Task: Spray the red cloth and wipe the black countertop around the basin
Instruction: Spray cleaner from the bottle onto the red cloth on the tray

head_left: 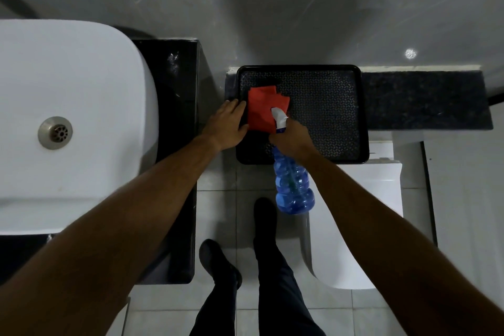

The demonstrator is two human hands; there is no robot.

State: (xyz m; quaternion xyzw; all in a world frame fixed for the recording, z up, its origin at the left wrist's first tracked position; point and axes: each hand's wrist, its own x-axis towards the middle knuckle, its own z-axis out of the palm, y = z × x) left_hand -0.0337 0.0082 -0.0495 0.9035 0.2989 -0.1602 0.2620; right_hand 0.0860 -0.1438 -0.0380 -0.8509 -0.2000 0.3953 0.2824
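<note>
A person stands in a tiled washroom, both bare arms reaching forward to a black tray [327,117] that sits on a dark speckled ledge [425,101]. The red cloth [263,110] lies folded and a little rumpled in the tray's left part. The left hand [227,124] rests flat at the cloth's left edge, fingers together and extended, pinning rather than gripping it. The right hand [293,139] is clamped round the neck of a blue spray bottle [293,188], whose white nozzle [278,116] points down at the cloth from just above it — whether a finger sits on the trigger cannot be made out.

The step in hand appears to be the wetting of the cloth. Done well, it would mean keeping the nozzle close and aimed at the middle of the fabric, so the mist lands on red and not on the tray, and keeping the left fingers clear of the spray line while they hold the cloth still. A few short pulls should dampen it without leaving it dripping.

The surface to be wiped lies well apart to the left — the black countertop [174,95] that borders the white basin [71,123], its drain [56,132] visible. Pale marks show near the counter's far corner.
</note>
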